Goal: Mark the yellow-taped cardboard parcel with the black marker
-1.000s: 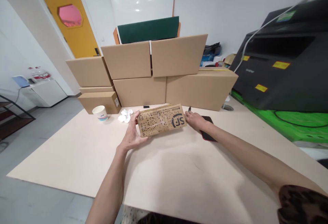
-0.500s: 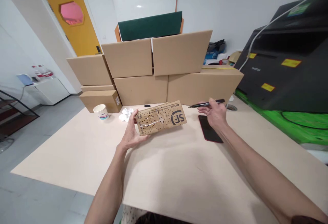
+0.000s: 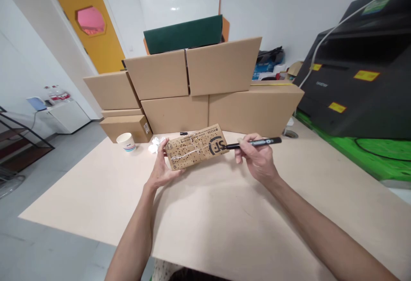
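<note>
My left hand point(image 3: 159, 167) grips the left end of a small brown cardboard box point(image 3: 192, 149), its face tilted toward me. That face carries dark specks, a shiny strip of clear tape and a large printed logo at its right end. My right hand point(image 3: 258, 159) is closed around a black marker pen point(image 3: 257, 142). The uncapped tip points left and is at the logo; whether it touches the cardboard I cannot tell. Beyond the small box, a black pen cap point(image 3: 183, 133) lies on the table point(image 3: 205, 229). Crumpled white tissue point(image 3: 155, 145) sits just behind my left hand.
A paper cup point(image 3: 126, 142) stands at the left. Stacked cardboard boxes point(image 3: 175, 116) form a wall along the back, with a dark green box point(image 3: 183, 35) on top. A roll of tape point(image 3: 291, 134) lies at the back right, near a large black printer point(image 3: 349, 67).
My right hand has brought the marker left and down, its tip now at the box's logo. The held box has shifted slightly left. The dark flat phone near my right hand no longer shows.
</note>
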The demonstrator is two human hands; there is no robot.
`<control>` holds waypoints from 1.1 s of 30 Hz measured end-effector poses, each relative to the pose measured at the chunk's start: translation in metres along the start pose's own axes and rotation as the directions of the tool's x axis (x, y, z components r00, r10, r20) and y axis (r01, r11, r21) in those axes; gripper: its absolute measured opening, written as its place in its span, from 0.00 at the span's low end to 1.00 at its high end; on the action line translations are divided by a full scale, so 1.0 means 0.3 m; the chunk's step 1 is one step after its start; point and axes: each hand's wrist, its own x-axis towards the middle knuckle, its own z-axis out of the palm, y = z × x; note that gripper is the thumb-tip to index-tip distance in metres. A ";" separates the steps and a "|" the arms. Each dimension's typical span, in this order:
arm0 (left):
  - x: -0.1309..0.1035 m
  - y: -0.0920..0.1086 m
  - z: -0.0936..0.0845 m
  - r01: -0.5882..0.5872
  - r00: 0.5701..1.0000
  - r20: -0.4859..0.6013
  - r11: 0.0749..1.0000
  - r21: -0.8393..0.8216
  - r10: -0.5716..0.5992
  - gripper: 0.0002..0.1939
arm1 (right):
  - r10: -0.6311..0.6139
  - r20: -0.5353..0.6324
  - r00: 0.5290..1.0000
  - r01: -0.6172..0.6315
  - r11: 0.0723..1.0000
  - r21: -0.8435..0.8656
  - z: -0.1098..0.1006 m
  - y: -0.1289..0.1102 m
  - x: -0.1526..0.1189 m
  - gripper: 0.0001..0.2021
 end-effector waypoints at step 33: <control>0.005 0.007 0.006 -0.172 0.985 0.035 0.971 0.164 0.169 0.59 | -0.426 0.392 0.815 0.579 0.588 -0.565 0.019 0.051 -0.047 0.03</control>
